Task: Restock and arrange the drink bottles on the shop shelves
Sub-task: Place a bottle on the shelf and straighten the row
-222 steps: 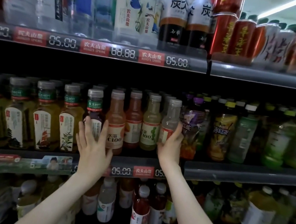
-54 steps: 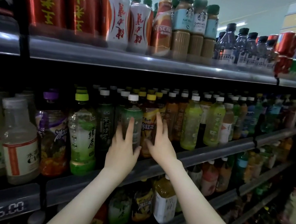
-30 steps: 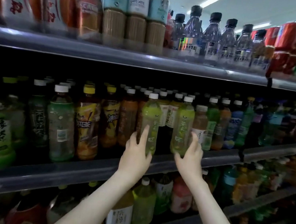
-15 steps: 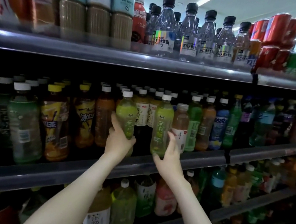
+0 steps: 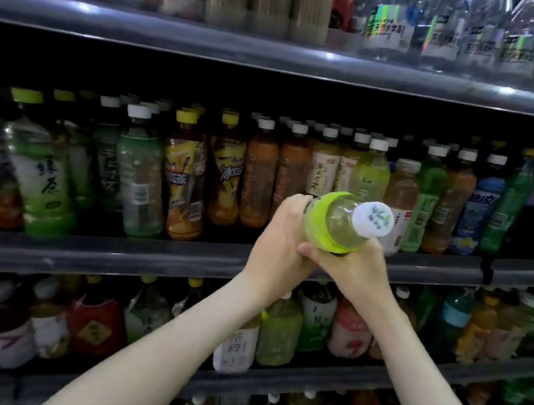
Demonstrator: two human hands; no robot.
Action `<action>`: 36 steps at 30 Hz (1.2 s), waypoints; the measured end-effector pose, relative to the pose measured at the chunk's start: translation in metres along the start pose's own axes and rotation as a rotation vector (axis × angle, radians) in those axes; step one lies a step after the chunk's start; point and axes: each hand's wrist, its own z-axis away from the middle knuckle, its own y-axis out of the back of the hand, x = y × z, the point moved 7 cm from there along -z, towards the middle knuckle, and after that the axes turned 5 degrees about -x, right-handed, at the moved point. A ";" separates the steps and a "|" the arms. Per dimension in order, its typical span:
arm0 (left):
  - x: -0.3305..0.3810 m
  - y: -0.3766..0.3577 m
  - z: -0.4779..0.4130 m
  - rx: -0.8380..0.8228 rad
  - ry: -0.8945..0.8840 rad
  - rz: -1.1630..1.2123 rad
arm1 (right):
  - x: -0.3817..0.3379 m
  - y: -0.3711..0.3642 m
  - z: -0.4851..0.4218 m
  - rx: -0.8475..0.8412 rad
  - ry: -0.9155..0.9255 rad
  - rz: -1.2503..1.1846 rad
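Note:
A light-green drink bottle (image 5: 335, 221) with a white cap is off the shelf and tipped so its cap points at me. My left hand (image 5: 283, 236) wraps its body from the left. My right hand (image 5: 351, 267) grips it from below and the right. Both hands hold it in front of the middle shelf (image 5: 112, 255). Behind the bottle stand rows of tea and juice bottles, among them a matching light-green bottle (image 5: 370, 172).
The top shelf (image 5: 280, 55) carries coffee bottles and clear water bottles. Yellow-capped iced tea bottles (image 5: 187, 173) and green tea bottles (image 5: 44, 165) fill the middle shelf to the left. Lower shelves (image 5: 318, 380) hold more drinks. The shelf front rails jut toward me.
Half a second ago each hand touched a separate green bottle standing on the shelf. Now both hands hold one green bottle, pulled out and tipped cap-first toward me. The view shifted left.

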 end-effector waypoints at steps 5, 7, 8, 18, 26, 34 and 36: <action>-0.006 0.029 0.038 -0.053 0.065 0.091 | -0.013 -0.020 0.023 0.014 0.014 0.010; -0.008 0.039 0.058 -0.071 0.078 0.062 | -0.016 -0.032 0.031 -0.014 -0.023 -0.020; -0.009 0.044 0.066 -0.094 0.096 0.062 | -0.016 -0.038 0.035 -0.033 -0.046 -0.044; -0.044 0.089 0.120 -0.491 0.268 0.074 | -0.012 -0.092 0.063 -0.093 -0.220 -0.180; -0.036 0.051 0.130 -0.547 0.188 0.096 | 0.012 -0.048 0.104 0.066 -0.381 -0.162; 0.042 -0.017 0.122 -0.534 0.150 0.144 | 0.042 0.081 0.148 0.163 -0.455 -0.131; 0.071 -0.040 0.120 -0.512 0.169 0.160 | 0.054 0.117 0.165 0.174 -0.465 -0.142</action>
